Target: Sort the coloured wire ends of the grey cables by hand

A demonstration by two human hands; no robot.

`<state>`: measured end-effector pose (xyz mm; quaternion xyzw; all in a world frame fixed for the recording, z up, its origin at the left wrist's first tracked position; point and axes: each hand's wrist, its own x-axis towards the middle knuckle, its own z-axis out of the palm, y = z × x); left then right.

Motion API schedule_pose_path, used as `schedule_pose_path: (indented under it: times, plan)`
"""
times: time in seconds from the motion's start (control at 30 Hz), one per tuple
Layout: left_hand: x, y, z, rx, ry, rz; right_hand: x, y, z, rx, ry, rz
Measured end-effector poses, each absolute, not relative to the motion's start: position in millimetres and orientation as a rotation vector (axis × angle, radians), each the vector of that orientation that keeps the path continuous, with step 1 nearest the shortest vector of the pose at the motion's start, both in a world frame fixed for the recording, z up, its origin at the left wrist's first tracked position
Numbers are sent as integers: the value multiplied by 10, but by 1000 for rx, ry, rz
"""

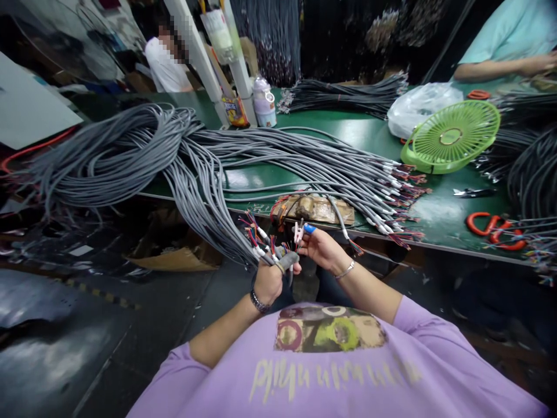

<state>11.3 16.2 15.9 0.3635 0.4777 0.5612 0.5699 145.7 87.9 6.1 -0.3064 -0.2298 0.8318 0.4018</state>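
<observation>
Shirt [217, 371] behind it, your left hand [268, 281] grips cables [232, 235], perhaps steadying wires [272, 242] beside your right hand [322, 248], its pinch unclear.

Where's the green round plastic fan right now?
Head view, upper right: the fan sits on the dark-green tabletop, right of the grey cables' stripped ends and partly in front of the translucent white plastic bag.
</observation>
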Motion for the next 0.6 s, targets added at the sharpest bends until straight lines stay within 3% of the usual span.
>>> schedule_pose_path:
  times: [0.13, 0.3, 0.6]
  plan:
    - [141, 191, 157, 840, 1115, 1361, 1433, 867, 3, -783, -634, 2033]
    - [168, 224, 179, 815, 1170, 1348, 1369, 838, -125, -845, -837, 1712]
    - [193, 270, 124, 795, 1155, 1331, 1289, 888, -23, -709, -725, 2025]
